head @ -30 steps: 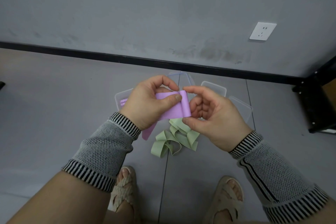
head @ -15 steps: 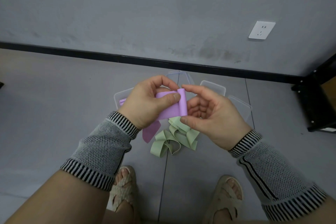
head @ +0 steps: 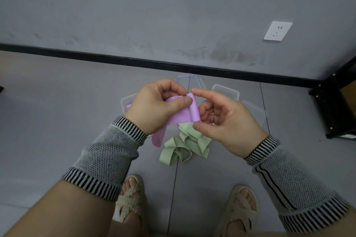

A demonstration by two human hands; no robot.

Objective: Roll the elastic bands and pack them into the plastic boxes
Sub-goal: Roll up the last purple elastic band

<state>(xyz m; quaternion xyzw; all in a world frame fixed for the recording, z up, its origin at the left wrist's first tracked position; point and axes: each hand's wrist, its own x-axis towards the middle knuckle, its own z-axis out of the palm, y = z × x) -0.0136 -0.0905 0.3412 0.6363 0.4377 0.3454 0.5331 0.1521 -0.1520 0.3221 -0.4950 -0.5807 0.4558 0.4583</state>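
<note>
A purple elastic band (head: 182, 114) is held up in the air between the person's two hands, above the floor and in front of the boxes. Its right end is curled into a short, tight roll, and the loose tail drops down past the left wrist.

The left hand (head: 159, 107) grips the flat part of the band, thumb pressed on top close to the roll and fingers curled behind it. The right hand (head: 225, 121) pinches the roll at its two ends, index finger at the far end and thumb at the near end, with the other fingers curled loosely in the palm.

Directly below the hands, a green elastic band (head: 183, 145) lies in a loose tangle of loops on the grey floor (head: 57, 121). Beyond it, partly hidden by the hands, several clear plastic boxes (head: 225, 92) sit on the floor in a rough arc; something purple shows in the leftmost one, too hidden to tell what it is.

Both forearms wear grey knit sleeves (head: 107, 156) with black-and-white striped cuffs. Two feet in woven sandals (head: 131, 196) stand at the bottom edge. A black baseboard (head: 77, 55) runs along the grey wall, which carries a white socket (head: 277, 31), and a black frame (head: 335, 102) stands at the right.
</note>
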